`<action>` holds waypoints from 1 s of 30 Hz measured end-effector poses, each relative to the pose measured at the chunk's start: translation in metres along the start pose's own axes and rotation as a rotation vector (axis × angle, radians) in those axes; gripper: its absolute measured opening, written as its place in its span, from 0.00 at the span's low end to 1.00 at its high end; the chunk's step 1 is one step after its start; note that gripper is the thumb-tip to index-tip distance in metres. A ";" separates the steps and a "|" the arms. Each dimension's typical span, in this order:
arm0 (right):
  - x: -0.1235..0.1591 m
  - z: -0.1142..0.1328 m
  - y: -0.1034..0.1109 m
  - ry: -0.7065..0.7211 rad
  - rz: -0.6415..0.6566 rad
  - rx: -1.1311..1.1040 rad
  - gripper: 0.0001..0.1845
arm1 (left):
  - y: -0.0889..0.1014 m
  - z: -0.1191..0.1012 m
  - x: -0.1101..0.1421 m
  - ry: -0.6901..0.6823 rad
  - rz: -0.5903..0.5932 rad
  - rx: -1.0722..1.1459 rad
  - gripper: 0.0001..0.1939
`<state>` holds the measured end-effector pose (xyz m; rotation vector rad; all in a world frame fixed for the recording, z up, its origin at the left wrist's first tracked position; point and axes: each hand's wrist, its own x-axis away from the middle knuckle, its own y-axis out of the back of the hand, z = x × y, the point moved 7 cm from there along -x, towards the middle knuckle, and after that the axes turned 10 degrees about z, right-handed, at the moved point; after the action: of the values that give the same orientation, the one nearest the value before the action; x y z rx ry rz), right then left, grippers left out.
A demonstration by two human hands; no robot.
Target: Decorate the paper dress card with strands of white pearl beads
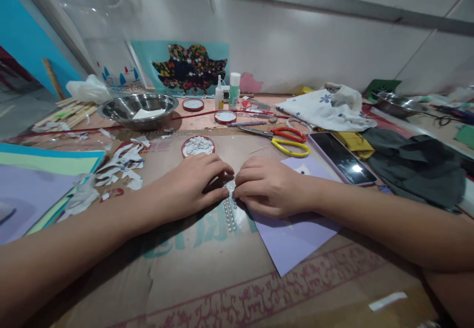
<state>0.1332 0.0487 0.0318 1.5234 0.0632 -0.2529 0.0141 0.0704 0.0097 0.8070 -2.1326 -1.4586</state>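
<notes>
A clear sheet with rows of small white pearl beads point(229, 214) lies on the cardboard between my two hands. My left hand point(196, 182) rests at its far end from the left, thumb and fingertips curled in on the beads. From the right, my right hand point(272, 185) meets it with bent fingers pinched on the sheet's edge. What the fingertips cover is hidden. Under my right hand lies a sheet of purple paper point(285, 249) with a pale, dark-dotted shape partly showing. Just beyond my left hand sits a red-rimmed lid of loose pearls point(198, 145).
Scissors point(291, 140), a toothpick point(258, 149) and a phone point(342, 158) lie beyond my right hand. Paper scraps point(124, 163) and coloured sheets point(33, 180) are at left. Farther back stand a steel bowl point(138, 111), a glue bottle point(219, 96) and a glue stick point(234, 91).
</notes>
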 end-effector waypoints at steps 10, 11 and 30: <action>0.002 0.001 -0.003 0.017 -0.036 -0.003 0.13 | 0.064 0.048 0.016 0.248 -0.183 -0.095 0.17; 0.003 0.002 -0.002 0.019 -0.046 0.010 0.12 | 0.071 0.057 0.019 0.315 -0.192 -0.141 0.19; 0.009 -0.012 0.003 -0.063 -0.183 -0.061 0.09 | 0.084 0.075 0.027 0.350 -0.282 -0.504 0.14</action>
<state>0.1441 0.0591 0.0328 1.4488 0.1591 -0.4408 -0.0727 0.1268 0.0628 1.0907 -1.3538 -1.7392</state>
